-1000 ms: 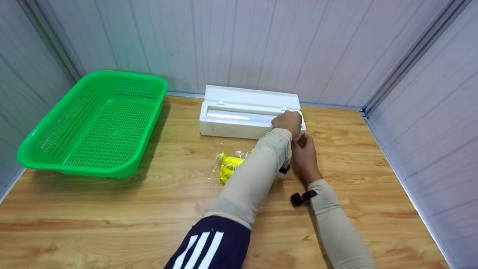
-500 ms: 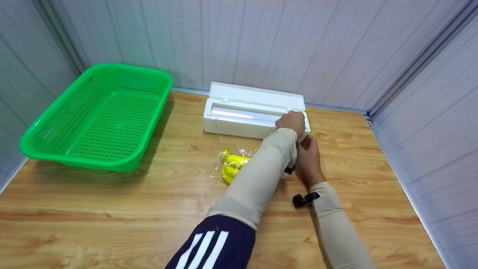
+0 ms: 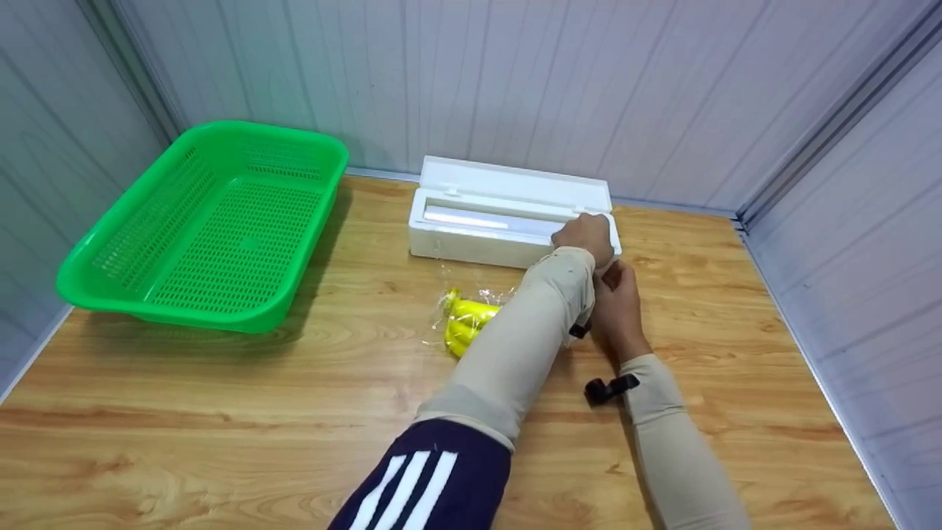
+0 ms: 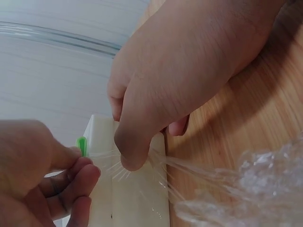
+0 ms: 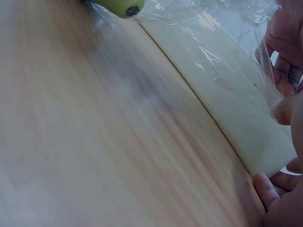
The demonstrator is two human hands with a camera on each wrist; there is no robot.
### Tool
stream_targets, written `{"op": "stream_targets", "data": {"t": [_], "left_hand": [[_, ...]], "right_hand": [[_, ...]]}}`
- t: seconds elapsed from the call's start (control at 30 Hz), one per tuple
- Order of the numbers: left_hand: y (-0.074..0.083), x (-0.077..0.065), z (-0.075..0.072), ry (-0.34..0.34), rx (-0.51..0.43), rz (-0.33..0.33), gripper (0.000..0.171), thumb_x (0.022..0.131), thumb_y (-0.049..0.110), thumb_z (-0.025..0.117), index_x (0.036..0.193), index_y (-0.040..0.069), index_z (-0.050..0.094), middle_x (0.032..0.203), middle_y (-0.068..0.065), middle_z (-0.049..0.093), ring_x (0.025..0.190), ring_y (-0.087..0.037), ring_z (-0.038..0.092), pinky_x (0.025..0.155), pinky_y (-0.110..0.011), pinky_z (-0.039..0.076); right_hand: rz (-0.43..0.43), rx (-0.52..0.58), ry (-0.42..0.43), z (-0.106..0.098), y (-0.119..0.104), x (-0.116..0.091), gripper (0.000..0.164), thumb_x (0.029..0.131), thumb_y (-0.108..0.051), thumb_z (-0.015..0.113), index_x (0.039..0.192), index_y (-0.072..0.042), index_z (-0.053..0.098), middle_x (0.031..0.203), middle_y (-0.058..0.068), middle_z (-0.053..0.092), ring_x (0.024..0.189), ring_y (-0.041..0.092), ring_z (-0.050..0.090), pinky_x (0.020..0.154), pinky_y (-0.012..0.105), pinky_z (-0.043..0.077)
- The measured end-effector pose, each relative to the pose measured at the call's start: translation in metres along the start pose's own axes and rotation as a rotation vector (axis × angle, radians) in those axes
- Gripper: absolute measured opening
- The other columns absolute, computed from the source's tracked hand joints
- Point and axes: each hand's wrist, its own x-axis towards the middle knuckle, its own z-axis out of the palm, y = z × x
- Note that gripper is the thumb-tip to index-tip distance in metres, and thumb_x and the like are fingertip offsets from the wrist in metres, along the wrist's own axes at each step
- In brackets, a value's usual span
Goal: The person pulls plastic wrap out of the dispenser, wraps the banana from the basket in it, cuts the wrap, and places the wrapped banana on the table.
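Note:
A white cling film dispenser (image 3: pixel 471 246) lies by the back wall, its lid (image 3: pixel 515 184) raised and the film roll (image 3: pixel 465 219) showing inside. My left hand (image 3: pixel 585 239) is at its right end. In the left wrist view, that hand's thumb and finger pinch a small green slide cutter (image 4: pixel 82 145) on the box's edge. My right hand (image 3: pixel 620 309) grips the same end from the front, thumb pressing film (image 4: pixel 208 170) against the box, fingers round the corner. Film stretches across to yellow bananas (image 3: pixel 469 321), wrapped in crumpled film on the table and partly hidden by my left arm.
A green plastic basket (image 3: pixel 221 243) with a perforated base stands at the left of the wooden table (image 3: pixel 353 397). White panel walls (image 3: pixel 515 81) close in the back and both sides. The left forearm (image 3: pixel 508 353) crosses over in front of the right wrist.
The whole head view has shifted, so everything appears slightly farther right. Both hands stay at the dispenser's right end with almost no movement relative to it.

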Motion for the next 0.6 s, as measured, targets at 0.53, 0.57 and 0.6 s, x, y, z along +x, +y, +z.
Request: {"op": "stream_targets", "data": {"t": [0.53, 0.57, 0.6], "left_hand": [[-0.001, 0.004, 0.005, -0.036, 0.072, -0.047, 0.025, 0.1, 0.03, 0.058, 0.123, 0.028, 0.068, 0.119, 0.004, 0.07, 0.103, -0.02, 0.066, 0.078, -0.044, 0.053], [-0.001, 0.004, 0.005, -0.037, 0.067, -0.047, 0.025, 0.1, 0.031, 0.058, 0.122, 0.028, 0.068, 0.119, 0.004, 0.07, 0.102, -0.02, 0.067, 0.078, -0.044, 0.053], [-0.002, 0.003, 0.004, -0.038, 0.064, -0.048, 0.025, 0.1, 0.031, 0.057, 0.122, 0.028, 0.068, 0.118, 0.004, 0.07, 0.102, -0.02, 0.067, 0.078, -0.043, 0.054]], "right_hand": [[-0.044, -0.033, -0.004, 0.009, 0.002, -0.001, 0.046, 0.104, -0.01, 0.052, 0.145, 0.003, 0.036, 0.145, 0.022, 0.046, 0.136, 0.03, 0.045, 0.112, 0.036, 0.034], [-0.045, -0.029, -0.004, 0.009, 0.002, -0.001, 0.046, 0.104, -0.01, 0.052, 0.145, 0.004, 0.036, 0.145, 0.022, 0.046, 0.136, 0.03, 0.045, 0.113, 0.036, 0.034], [-0.048, -0.021, -0.003, 0.01, 0.003, -0.001, 0.047, 0.103, -0.01, 0.053, 0.145, 0.004, 0.036, 0.145, 0.022, 0.046, 0.136, 0.031, 0.045, 0.113, 0.036, 0.034]]}}
